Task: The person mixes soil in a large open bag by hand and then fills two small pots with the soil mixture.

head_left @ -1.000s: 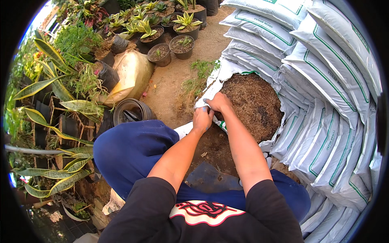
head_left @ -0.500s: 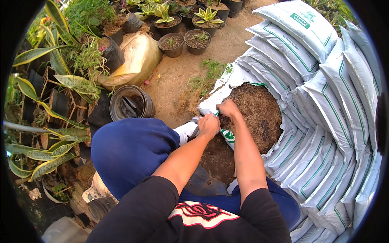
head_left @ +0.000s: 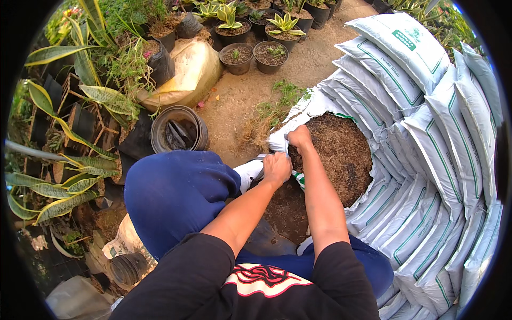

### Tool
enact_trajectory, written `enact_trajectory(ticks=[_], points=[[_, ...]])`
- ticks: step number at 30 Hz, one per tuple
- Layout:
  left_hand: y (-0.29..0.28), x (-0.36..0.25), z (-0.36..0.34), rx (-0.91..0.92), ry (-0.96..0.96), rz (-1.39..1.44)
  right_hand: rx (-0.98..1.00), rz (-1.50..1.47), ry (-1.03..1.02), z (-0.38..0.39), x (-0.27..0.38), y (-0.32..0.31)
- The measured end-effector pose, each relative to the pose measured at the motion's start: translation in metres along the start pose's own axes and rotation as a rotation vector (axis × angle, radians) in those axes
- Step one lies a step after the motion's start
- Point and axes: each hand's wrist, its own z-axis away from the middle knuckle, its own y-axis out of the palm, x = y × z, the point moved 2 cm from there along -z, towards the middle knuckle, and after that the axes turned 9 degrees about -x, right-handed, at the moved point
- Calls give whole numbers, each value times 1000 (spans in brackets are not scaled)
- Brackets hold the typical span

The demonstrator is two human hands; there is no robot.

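Observation:
A white plastic sack [head_left: 298,109] with green print lies open on the ground, its torn edge peeled back round a mound of brown potting mix [head_left: 333,162]. My left hand [head_left: 277,168] is closed on the near left edge of the sack. My right hand [head_left: 297,137] pinches the same edge a little higher, just beside the soil. Both sets of fingertips are partly hidden in the plastic. Dark loose soil [head_left: 282,210] lies below my hands, between my legs.
Stacked white sacks [head_left: 437,160] line the right side. Nested black pots [head_left: 165,122] stand at my left beside a pale yellow sack [head_left: 192,64]. Several potted plants [head_left: 240,57] stand at the back, and snake plants [head_left: 69,186] crowd the left. Bare dirt [head_left: 237,106] lies between.
My hands have shifted along the sack's edge, the right one slightly up and the left one down, still gripping. The view has shifted, so the scene sits lower and farther right than a second ago.

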Motion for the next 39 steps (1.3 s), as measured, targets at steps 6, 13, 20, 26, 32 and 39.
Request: enact_trajectory(ticks=[6, 13, 20, 26, 32, 39], points=[[-11, -7, 0, 72, 25, -49, -139, -10, 45, -2, 4, -4], [-23, -24, -3, 83, -165, 27, -148, 73, -239, 28, 3, -49], [39, -75, -47, -5, 160, 450, -774, -532, -135, 67, -89, -146], [58, -103, -69, 148, 320, 414, -1042, -559, 265, 91, -235, -141], [81, -91, -114, 120, 205, 155, -939, -574, 484, 89, -254, -117], [90, -122, -143, 166, -19, 98, -877, -679, 414, 53, -251, -126]])
